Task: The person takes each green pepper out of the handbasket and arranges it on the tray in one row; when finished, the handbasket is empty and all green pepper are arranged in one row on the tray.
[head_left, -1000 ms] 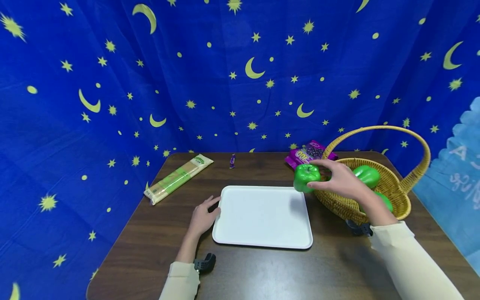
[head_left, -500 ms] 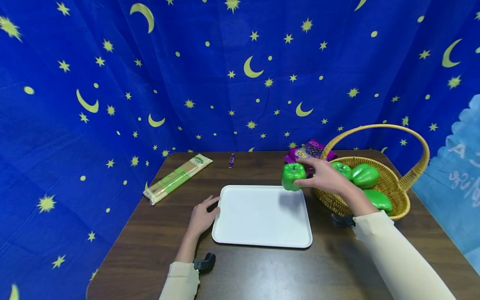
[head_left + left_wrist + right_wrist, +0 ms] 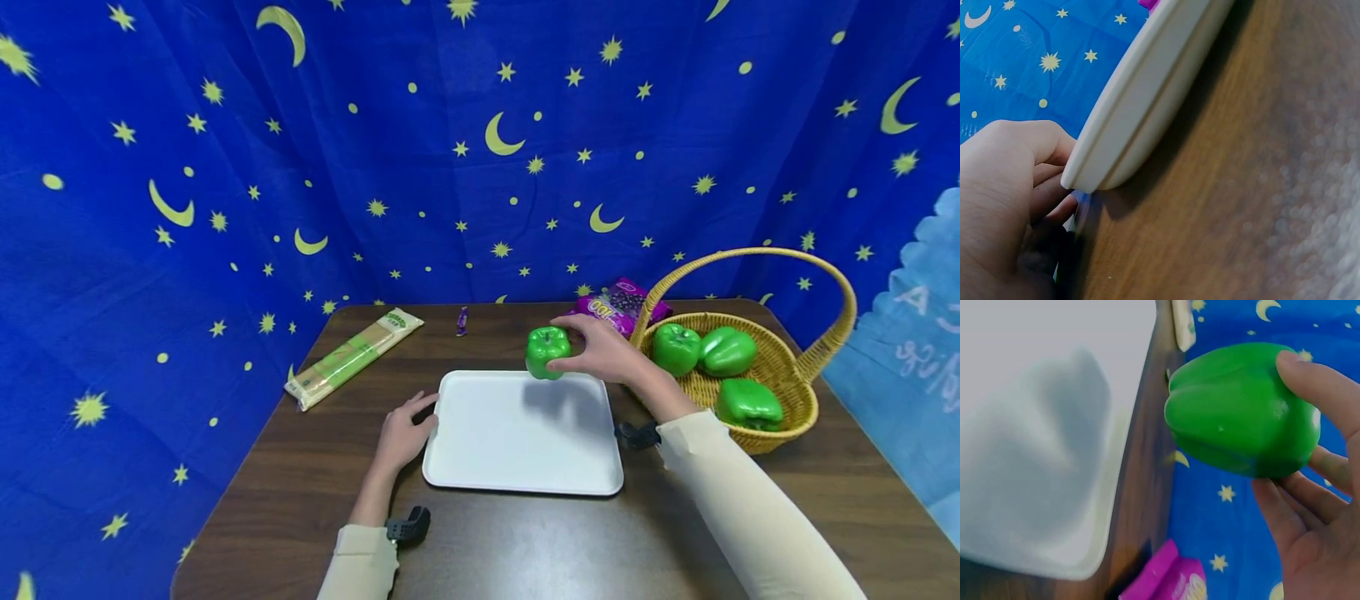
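Observation:
My right hand [image 3: 600, 348] holds a green bell pepper [image 3: 548, 353] between thumb and fingers, raised over the far edge of the white tray [image 3: 517, 450]. In the right wrist view the pepper [image 3: 1241, 412] lies sideways, gripped at one end. At the tray's left side, my left hand [image 3: 405, 433] rests with loosely bent fingers touching the rim. From the left wrist, that hand [image 3: 1004, 181] meets the tray's corner, and some fingertips are hidden behind it. Three more green peppers sit in the wicker basket [image 3: 806, 408], including a front one [image 3: 750, 404].
The basket's tall handle [image 3: 757, 252] arches over it at the right. Behind it lies a purple snack bag [image 3: 618, 307]. A small purple wrapped piece [image 3: 462, 321] is at the back, and a long green-and-beige packet [image 3: 352, 358] lies at the left. A blue star curtain [image 3: 420, 167] backs the table.
My right hand has carried the pepper left from the basket's edge to above the tray's far edge. The peppers in the basket have come into fuller view. My left hand stays put.

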The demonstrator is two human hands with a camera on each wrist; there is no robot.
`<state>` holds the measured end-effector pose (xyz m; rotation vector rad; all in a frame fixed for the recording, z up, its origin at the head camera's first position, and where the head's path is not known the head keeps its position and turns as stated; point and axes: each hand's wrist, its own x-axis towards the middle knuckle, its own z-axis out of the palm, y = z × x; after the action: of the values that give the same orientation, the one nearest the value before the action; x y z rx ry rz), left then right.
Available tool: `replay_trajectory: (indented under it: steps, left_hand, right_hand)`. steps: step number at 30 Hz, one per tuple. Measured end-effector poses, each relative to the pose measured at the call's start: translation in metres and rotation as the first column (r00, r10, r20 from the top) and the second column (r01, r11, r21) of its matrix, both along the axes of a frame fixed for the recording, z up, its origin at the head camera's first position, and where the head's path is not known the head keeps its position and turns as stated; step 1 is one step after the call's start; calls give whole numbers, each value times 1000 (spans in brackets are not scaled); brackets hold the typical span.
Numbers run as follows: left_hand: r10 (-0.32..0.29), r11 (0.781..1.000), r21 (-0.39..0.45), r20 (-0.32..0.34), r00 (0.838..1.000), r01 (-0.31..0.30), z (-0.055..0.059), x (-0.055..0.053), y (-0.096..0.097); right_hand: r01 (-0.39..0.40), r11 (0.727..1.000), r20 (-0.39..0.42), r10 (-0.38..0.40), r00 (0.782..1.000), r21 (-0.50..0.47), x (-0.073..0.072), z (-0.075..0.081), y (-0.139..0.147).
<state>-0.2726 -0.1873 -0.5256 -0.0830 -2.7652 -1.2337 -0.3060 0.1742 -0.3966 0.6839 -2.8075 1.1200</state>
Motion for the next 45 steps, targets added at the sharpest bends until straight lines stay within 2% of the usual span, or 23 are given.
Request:
replay_trajectory:
  steps: [8, 12, 20, 34, 45]
  left_hand:
    - [-12, 1000, -5, -14, 1000, 11, -3, -3, -1]
    - [-11, 1000, -3, -14, 1000, 11, -1, -2, -1]
    - [-5, 1000, -4, 2, 1000, 5, 0, -1, 0]
    - [-7, 1000, -17, 18, 1000, 7, 0, -3, -1]
    - [-2, 1000, 27, -8, 1000, 2, 1, -2, -1]
  right_hand:
    - [-38, 996, 31, 41, 999, -76, -13, -17, -26]
    - [-33, 997, 47, 37, 998, -75, -17, -24, -38]
    - [-7, 994, 52, 13, 999, -107, -23, -29, -59]
    - [15, 999, 97, -12, 995, -30, -37, -41, -93]
    - [25, 1000, 103, -24, 994, -4, -35, -43, -123]
